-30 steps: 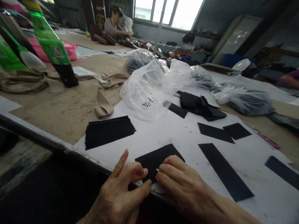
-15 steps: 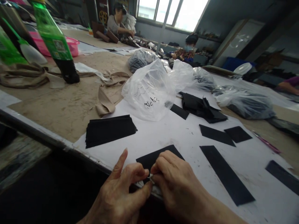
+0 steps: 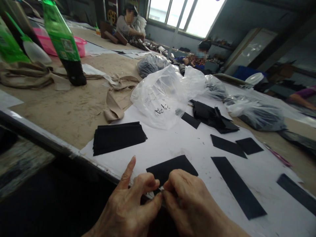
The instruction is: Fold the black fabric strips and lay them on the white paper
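At the near table edge, my right hand pinches a small white scrap between thumb and fingertips; its exact kind is too small to tell. Close against it, my left hand has its thumb and a bent finger drawn together, with one finger pointing up. What those left fingertips grip is mostly hidden; a bit of white shows beside them. A flat black piece lies just beyond both hands, its near part covered by them. To the left is a stack of black pieces on the white sheet.
Loose black strips lie to the right, near pink-handled scissors. A clear plastic bag and a black pile stand ahead. A green bottle and pink basin are at far left. Other people sit across the tables.
The view has shifted slightly, so the table things sit a little differently in it. My hands stay together at the edge; the white scrap shows more clearly at the right fingertips.
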Demonstrator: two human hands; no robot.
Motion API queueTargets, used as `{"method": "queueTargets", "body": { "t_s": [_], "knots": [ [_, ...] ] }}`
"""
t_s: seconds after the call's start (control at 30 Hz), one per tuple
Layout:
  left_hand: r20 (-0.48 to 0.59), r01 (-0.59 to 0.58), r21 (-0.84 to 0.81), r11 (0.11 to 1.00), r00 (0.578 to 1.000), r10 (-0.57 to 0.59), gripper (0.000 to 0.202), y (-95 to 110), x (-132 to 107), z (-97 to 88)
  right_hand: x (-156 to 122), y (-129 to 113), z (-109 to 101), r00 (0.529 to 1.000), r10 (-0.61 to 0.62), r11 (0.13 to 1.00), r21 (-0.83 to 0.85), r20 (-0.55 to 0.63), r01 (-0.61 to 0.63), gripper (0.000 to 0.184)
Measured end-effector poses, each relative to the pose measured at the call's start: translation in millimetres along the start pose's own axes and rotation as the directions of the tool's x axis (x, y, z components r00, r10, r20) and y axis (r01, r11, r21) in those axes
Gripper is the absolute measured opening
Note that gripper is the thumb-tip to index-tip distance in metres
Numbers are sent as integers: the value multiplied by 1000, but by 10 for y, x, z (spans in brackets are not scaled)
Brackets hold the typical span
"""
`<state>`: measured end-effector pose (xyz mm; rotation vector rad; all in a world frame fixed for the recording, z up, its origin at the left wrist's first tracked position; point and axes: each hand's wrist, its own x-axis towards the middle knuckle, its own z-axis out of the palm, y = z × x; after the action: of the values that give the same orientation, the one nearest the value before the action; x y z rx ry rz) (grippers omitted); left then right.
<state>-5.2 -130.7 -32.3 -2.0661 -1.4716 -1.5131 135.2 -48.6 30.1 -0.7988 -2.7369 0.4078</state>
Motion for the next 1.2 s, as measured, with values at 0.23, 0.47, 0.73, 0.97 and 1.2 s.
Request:
{"method": "queueTargets", "body": {
  "t_s": [0.23, 0.47, 0.73, 0.97, 1.2],
  "knots": [
    [-14, 4, 0, 1000, 1000, -4, 28, 0, 5, 5, -7, 99, -83, 996, 87, 993, -79, 15, -85, 16],
    [-8, -8, 19, 1000, 1000, 8, 27, 3, 2, -19, -12, 81, -21, 999, 35, 997, -69, -26, -36, 15],
    [15, 8, 3, 1000, 1000, -8, 29, -3, 3, -10, -92, 174, -68, 977, 24, 975, -211, -212, -70, 17],
    [33, 0, 11, 1000, 999, 0, 30, 2, -8, -27, -44, 84, 19, 991, -41, 974, -226, -130, 10, 19],
    [-24, -17, 15, 1000, 1000, 17, 27, -9, -6, 16, -85, 143, -78, 937, -78, 919, -390, -340, -65, 22]
  ]
}}
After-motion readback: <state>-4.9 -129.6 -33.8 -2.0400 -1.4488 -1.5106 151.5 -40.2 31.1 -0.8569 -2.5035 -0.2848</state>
